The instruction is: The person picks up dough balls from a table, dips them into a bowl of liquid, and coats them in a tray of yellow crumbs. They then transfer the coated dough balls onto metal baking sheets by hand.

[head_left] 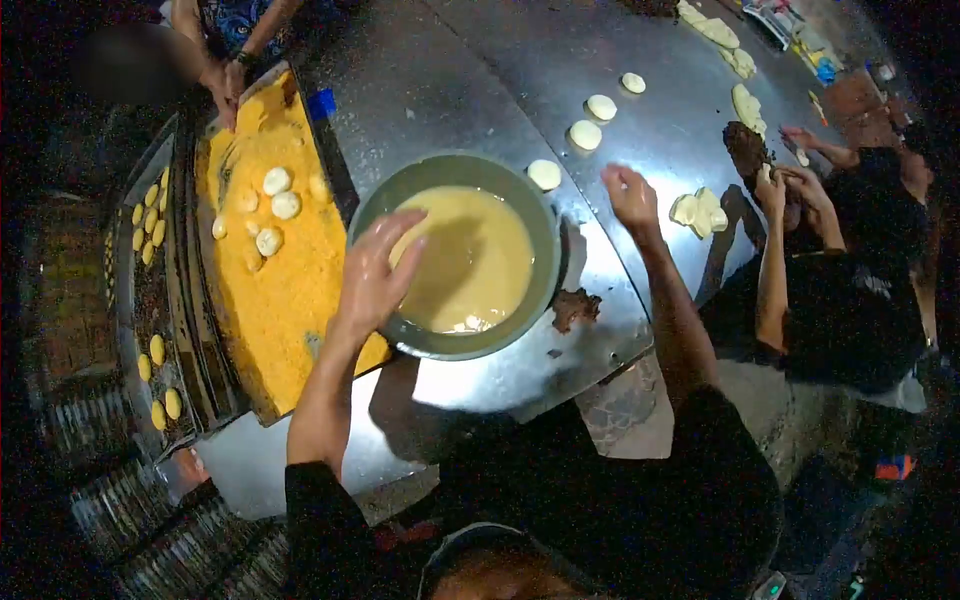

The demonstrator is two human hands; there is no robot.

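Note:
My left hand [385, 265], wet and with fingers apart, reaches over the left side of a round grey-green bowl [545, 300]. Pale yellow liquid [475, 250] fills much of the bowl, and nothing shows between those fingers. To the right of the bowl, my right hand [632, 195] is above the metal table with its fingers curled together; whatever it may hold is hidden. A pale dough disc [544, 175] lies by the bowl's upper right rim. Several more discs [585, 135] trail away from it. Flattened pale dough pieces [699, 212] lie right of my right hand.
A tray of orange-yellow crumbs [270, 330] holds pale rounds [285, 205], with a co-worker's hands [232, 85] at its far end. Trays of yellow pieces [173, 404] stand farther left. Dark brown filling [576, 310] lies on the table [430, 90]. Co-workers' hands [785, 190] work at right.

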